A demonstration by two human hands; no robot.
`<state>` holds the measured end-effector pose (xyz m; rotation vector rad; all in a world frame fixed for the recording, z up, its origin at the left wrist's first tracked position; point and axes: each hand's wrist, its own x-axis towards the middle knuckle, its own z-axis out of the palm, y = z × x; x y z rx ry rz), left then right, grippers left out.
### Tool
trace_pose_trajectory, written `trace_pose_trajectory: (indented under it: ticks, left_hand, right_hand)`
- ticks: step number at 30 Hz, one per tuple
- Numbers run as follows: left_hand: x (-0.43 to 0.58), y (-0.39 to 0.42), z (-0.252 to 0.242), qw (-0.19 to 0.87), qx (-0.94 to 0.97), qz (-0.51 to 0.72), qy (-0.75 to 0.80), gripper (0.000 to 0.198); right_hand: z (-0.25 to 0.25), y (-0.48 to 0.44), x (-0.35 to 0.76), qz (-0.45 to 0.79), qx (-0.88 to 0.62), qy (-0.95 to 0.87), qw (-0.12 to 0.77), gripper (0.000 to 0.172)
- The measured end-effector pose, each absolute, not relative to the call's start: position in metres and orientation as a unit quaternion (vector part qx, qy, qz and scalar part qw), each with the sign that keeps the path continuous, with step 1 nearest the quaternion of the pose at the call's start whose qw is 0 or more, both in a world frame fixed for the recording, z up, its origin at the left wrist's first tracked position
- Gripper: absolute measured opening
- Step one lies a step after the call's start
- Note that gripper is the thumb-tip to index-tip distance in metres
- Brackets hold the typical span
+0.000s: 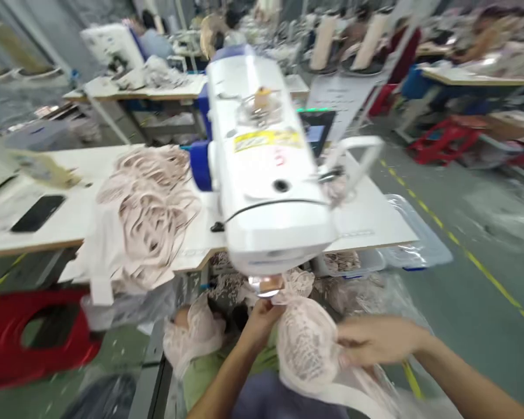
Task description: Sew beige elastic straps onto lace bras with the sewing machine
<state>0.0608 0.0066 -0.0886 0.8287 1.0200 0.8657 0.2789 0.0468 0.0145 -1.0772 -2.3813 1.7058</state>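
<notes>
A pale pink lace bra (308,343) hangs below the head of a white sewing machine (271,192). My left hand (262,320) pinches its upper edge just under the machine's needle area, which is mostly hidden by the machine head. At the bra's right side, my right hand (373,340) is blurred, with its thumb and fingers closed on the lace cup's edge. Another lace cup (201,331) lies to the left of my left forearm, over green cloth.
Pink straps and fabric pieces (151,215) are heaped on the white table (192,247) left of the machine. A black phone (38,213) lies further left. A red stool (70,343) stands lower left, clear bins (414,233) at right. Other people sit at the back.
</notes>
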Motion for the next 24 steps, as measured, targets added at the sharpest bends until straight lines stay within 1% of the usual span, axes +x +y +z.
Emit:
trace_pose_trajectory:
  ticks: [1,2,3,4,6,8,10,12,14,17,19,22,24]
  left_hand:
    - [0.06,0.007,-0.089,0.71,0.379,0.373,0.463,0.055]
    - [0.06,0.005,-0.09,0.713,0.386,0.351,0.469,0.056]
    - [0.06,0.002,-0.09,0.715,0.395,0.326,0.476,0.058]
    - [0.061,-0.002,-0.091,0.714,0.406,0.303,0.483,0.061]
    - [0.064,-0.011,-0.091,0.71,0.422,0.273,0.493,0.066]
    - [0.067,-0.018,-0.092,0.707,0.421,0.272,0.499,0.068]
    - [0.069,-0.019,-0.092,0.699,0.411,0.281,0.514,0.07]
    - [0.067,-0.018,-0.09,0.678,0.412,0.285,0.538,0.072]
    - [0.064,-0.016,-0.089,0.655,0.425,0.281,0.558,0.073]
    - [0.059,-0.017,-0.084,0.626,0.437,0.285,0.58,0.073]
    - [0.057,-0.018,-0.079,0.613,0.435,0.297,0.588,0.072]
    - [0.057,-0.017,-0.069,0.631,0.424,0.318,0.567,0.068]
    - [0.058,-0.014,-0.063,0.651,0.427,0.318,0.541,0.064]
  right_hand:
    - [0.012,0.064,0.282,0.474,-0.377,-0.795,-0.022,0.015]
    - [0.008,0.085,0.283,0.371,-0.446,-0.814,-0.035,0.019]
    - [0.004,0.108,0.282,0.252,-0.552,-0.795,-0.011,0.02]
    - [0.001,0.133,0.28,0.205,-0.602,-0.772,0.023,0.016]
    - [-0.005,0.184,0.269,0.17,-0.643,-0.743,0.074,0.028]
    - [-0.009,0.227,0.252,0.157,-0.656,-0.73,0.109,0.031]
    - [-0.011,0.258,0.232,0.164,-0.648,-0.733,0.124,0.035]
    - [-0.013,0.275,0.214,0.181,-0.636,-0.739,0.128,0.034]
    - [-0.015,0.283,0.201,0.203,-0.635,-0.734,0.13,0.031]
    - [-0.017,0.284,0.198,0.253,-0.648,-0.703,0.148,0.032]
    - [-0.016,0.282,0.207,0.302,-0.648,-0.678,0.173,0.031]
    - [-0.011,0.276,0.23,0.41,-0.616,-0.636,0.22,0.018]
    - [-0.006,0.27,0.247,0.493,-0.579,-0.598,0.252,0.02]
